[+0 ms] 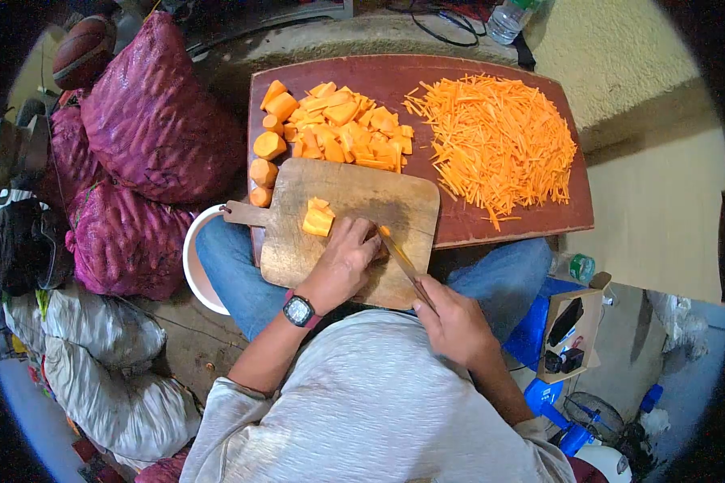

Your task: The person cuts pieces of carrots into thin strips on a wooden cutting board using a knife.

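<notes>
My right hand grips a knife, its blade slanting up and left over the wooden cutting board. Beside the blade, my left hand presses down on the board with curled fingers. A piece of carrot shows only as bits of orange at those fingertips; the rest is hidden. Left of the fingers lie a few stacked carrot slices. Behind the board are a heap of flat carrot slices and several thick carrot chunks. A big pile of carrot matchsticks spreads to the right.
The board rests over my lap against a dark red tabletop. A white basin stands by my left knee. Purple mesh sacks and white sacks crowd the left. At right sit a box and a small fan.
</notes>
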`<state>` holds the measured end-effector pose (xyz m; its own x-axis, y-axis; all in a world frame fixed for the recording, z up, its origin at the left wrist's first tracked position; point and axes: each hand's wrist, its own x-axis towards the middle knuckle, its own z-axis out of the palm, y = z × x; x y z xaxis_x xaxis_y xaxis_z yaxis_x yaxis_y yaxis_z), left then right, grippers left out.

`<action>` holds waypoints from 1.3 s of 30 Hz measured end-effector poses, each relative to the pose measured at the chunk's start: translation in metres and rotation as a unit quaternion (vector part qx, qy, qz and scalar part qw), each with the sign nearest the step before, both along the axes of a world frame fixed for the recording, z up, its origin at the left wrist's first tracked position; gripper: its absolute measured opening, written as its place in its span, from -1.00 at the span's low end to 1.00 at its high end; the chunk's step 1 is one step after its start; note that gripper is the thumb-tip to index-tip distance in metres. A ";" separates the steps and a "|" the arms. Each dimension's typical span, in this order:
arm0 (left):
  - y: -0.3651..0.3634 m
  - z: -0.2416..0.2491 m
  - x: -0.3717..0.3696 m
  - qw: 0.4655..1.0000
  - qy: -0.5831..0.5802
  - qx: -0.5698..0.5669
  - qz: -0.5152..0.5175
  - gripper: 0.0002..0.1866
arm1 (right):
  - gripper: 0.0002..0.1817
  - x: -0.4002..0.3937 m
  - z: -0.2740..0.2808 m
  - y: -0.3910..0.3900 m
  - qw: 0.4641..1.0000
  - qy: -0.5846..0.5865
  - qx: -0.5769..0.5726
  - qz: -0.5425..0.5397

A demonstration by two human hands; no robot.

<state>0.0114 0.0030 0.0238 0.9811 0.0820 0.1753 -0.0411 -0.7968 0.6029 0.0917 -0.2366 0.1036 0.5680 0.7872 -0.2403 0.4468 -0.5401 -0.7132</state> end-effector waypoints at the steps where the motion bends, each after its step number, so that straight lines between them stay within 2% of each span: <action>1: 0.001 0.001 0.000 1.000 0.015 0.010 -0.008 -0.51 | -0.63 0.001 0.001 0.002 1.000 0.000 0.001 0.002; 4: 0.002 0.003 0.002 0.999 0.037 0.025 -0.027 -0.51 | -0.65 0.001 -0.002 0.015 0.999 0.012 -0.045 -0.007; 6: 0.001 0.000 0.002 1.000 0.014 0.016 -0.022 -0.50 | -0.66 0.009 -0.016 0.030 1.000 0.015 -0.009 -0.002; 13: -0.002 -0.004 -0.005 1.000 -0.022 -0.014 -0.008 -0.53 | -0.69 0.003 -0.002 0.021 0.999 0.009 -0.038 0.020; 19: 0.002 -0.007 -0.004 0.999 -0.041 -0.019 -0.013 -0.57 | -0.69 0.008 -0.002 0.034 1.000 0.016 0.006 0.016; 21: 0.004 -0.009 -0.005 0.999 -0.046 -0.014 -0.006 -0.58 | -0.70 0.002 0.000 0.023 0.999 0.013 -0.045 0.014; 28: 0.002 -0.011 -0.002 0.995 -0.094 -0.019 0.000 -0.61 | -0.70 0.009 0.001 0.040 0.999 0.022 -0.023 0.019; 29: 0.003 -0.019 -0.007 0.999 -0.035 -0.016 0.003 -0.58 | -0.69 0.006 0.003 0.032 0.999 0.026 -0.033 0.020; 33: -0.002 -0.021 -0.007 0.999 -0.045 -0.019 0.018 -0.56 | -0.70 0.006 -0.007 0.038 0.999 0.025 -0.016 0.020; 35: 0.001 -0.017 -0.005 0.995 -0.094 0.015 0.011 -0.56 | -0.70 0.008 -0.006 0.042 0.999 0.023 -0.018 0.023; 38: 0.002 -0.022 -0.007 0.995 -0.093 0.018 0.000 -0.57 | -0.71 0.005 0.001 0.036 0.999 0.024 -0.022 0.028; 39: 0.001 -0.022 -0.010 0.999 -0.054 0.001 0.000 -0.58 | -0.72 0.004 0.003 0.032 0.998 0.028 -0.035 0.033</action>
<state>0.0018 0.0038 0.0017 0.9564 0.0814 0.2805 -0.1059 -0.7985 0.5927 0.0955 -0.2048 0.1068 0.4991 0.8031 -0.3256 0.4439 -0.5596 -0.6999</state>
